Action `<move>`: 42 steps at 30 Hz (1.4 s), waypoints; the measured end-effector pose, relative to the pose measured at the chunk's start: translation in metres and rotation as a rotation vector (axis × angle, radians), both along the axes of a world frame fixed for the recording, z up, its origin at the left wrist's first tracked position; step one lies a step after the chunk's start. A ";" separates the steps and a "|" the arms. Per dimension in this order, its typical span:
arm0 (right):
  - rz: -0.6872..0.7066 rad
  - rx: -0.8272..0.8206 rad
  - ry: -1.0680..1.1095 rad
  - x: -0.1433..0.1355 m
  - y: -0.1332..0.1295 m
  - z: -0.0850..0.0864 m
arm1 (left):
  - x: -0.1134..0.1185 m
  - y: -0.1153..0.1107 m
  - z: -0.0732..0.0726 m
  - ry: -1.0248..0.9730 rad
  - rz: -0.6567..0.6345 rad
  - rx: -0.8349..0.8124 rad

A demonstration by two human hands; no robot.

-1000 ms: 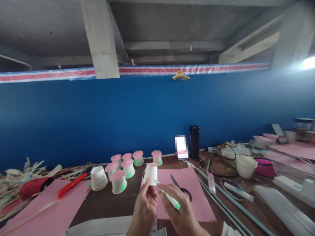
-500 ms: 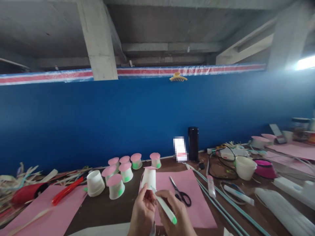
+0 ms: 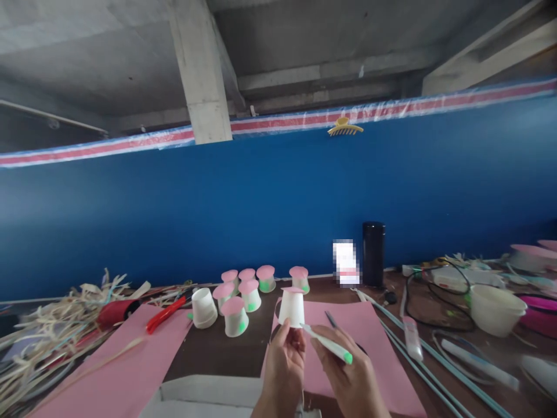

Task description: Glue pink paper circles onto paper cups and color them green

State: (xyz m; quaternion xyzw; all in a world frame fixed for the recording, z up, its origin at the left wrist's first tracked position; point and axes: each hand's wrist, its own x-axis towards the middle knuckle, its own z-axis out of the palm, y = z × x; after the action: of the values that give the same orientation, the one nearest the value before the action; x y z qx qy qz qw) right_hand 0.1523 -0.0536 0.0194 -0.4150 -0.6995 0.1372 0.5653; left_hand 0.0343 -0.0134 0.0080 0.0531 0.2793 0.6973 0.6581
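Observation:
My left hand [image 3: 285, 363] grips the lower edge of a white paper cup [image 3: 291, 307], which is topped by a pink disc [image 3: 292, 289]. In my right hand [image 3: 350, 368] is a white pen [image 3: 328, 341] with a bright green end. Its tip points left at the cup's lower right edge; whether it touches cannot be made out. Scissors [image 3: 331, 318] lie behind my right hand, their handles mostly hidden, on a pink sheet [image 3: 378, 342]. Left of the held cup stand several similar cups [image 3: 235, 325] with pink tops and green patches, beside a plain white cup [image 3: 204, 307].
A white tray-like piece [image 3: 213, 395] lies at the front edge. On the left are another pink sheet [image 3: 117, 360], a red tool [image 3: 165, 314] and tangled strips [image 3: 65, 325]. A black flask [image 3: 373, 253], pale tubes [image 3: 418, 354] and a white bowl [image 3: 496, 310] stand or lie rightward.
The view has turned left, so everything appears further right. The cup stays in my left hand and the pen in my right. My right hand now covers most of the scissors' handles.

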 end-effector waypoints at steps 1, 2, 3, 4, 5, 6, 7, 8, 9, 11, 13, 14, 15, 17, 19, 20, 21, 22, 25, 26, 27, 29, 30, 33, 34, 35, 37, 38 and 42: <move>-0.007 -0.005 -0.009 0.000 0.001 -0.002 | 0.000 0.000 0.000 -0.008 0.004 -0.003; -0.014 -0.006 -0.016 0.001 0.001 -0.003 | 0.000 0.000 -0.001 -0.012 0.006 0.000; -0.021 -0.005 -0.021 0.001 0.001 -0.003 | 0.000 0.000 -0.001 -0.012 0.005 0.003; -0.026 -0.005 -0.025 0.001 0.001 -0.003 | 0.001 0.000 -0.001 -0.009 0.000 0.009; -0.030 -0.005 -0.026 0.001 0.001 -0.003 | 0.001 -0.001 0.000 -0.004 -0.008 0.015; -0.032 -0.007 -0.025 0.001 0.001 -0.002 | 0.002 -0.001 0.001 0.002 -0.013 0.015; -0.035 -0.009 -0.021 0.001 0.001 -0.002 | 0.003 -0.002 0.002 0.007 -0.015 0.011; -0.043 -0.012 -0.015 0.001 0.000 -0.001 | 0.004 -0.003 0.003 0.009 -0.015 0.007; -0.053 -0.017 -0.009 0.000 0.000 -0.001 | 0.004 -0.003 0.004 0.010 -0.012 0.000; -0.082 -0.042 0.007 0.000 0.000 -0.001 | 0.005 -0.005 0.006 0.008 -0.002 -0.013; -0.111 -0.098 0.027 -0.001 0.001 -0.001 | 0.005 -0.006 0.007 -0.001 -0.001 -0.005; -0.122 -0.132 0.039 -0.001 0.001 -0.001 | 0.005 -0.006 0.007 -0.006 -0.003 0.002; -0.131 -0.161 0.052 0.000 0.001 -0.001 | 0.005 -0.006 0.006 -0.010 -0.006 0.011; -0.144 -0.192 0.078 0.000 0.001 0.000 | 0.005 -0.006 0.006 -0.009 -0.013 0.023; -0.155 -0.185 0.101 0.002 0.001 0.000 | 0.006 -0.006 0.006 0.006 -0.014 0.027; -0.159 -0.171 0.109 0.002 0.001 0.000 | 0.006 -0.007 0.007 0.015 -0.014 0.034; -0.162 -0.155 0.112 0.003 0.002 0.000 | 0.007 -0.007 0.007 0.023 -0.012 0.040; -0.164 -0.135 0.111 0.004 0.003 -0.001 | 0.007 -0.007 0.007 0.028 -0.013 0.045; -0.173 -0.081 0.077 0.005 0.006 -0.004 | 0.008 -0.008 0.009 0.030 -0.015 0.046; -0.178 -0.070 0.060 0.005 0.008 -0.005 | 0.008 -0.008 0.009 0.030 -0.016 0.045; -0.185 -0.061 0.046 0.005 0.009 -0.006 | 0.008 -0.007 0.009 0.028 -0.018 0.045; -0.195 -0.042 0.017 0.004 0.010 -0.006 | 0.008 -0.007 0.008 0.021 -0.023 0.040; -0.198 -0.025 0.002 0.003 0.011 -0.007 | 0.008 -0.006 0.008 0.017 -0.026 0.039; -0.187 0.018 -0.047 0.002 0.011 -0.006 | 0.008 -0.005 0.007 0.012 -0.033 0.045; -0.179 0.023 -0.058 0.002 0.011 -0.006 | 0.009 -0.005 0.007 0.013 -0.035 0.043; -0.175 0.026 -0.064 0.002 0.011 -0.006 | 0.009 -0.005 0.007 0.014 -0.036 0.036; -0.177 0.031 -0.067 0.002 0.011 -0.006 | 0.009 -0.006 0.009 0.008 -0.034 0.011; -0.179 0.036 -0.069 0.002 0.011 -0.007 | 0.009 -0.006 0.010 0.002 -0.030 0.003; -0.175 0.059 -0.078 0.001 0.013 -0.007 | 0.010 -0.006 0.012 -0.005 -0.030 -0.005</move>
State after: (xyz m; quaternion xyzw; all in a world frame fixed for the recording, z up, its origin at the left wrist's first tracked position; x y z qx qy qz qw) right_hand 0.1528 -0.0407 0.0122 -0.4627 -0.6858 0.0504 0.5595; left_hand 0.0446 -0.0193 0.0196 0.0537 0.2784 0.6866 0.6694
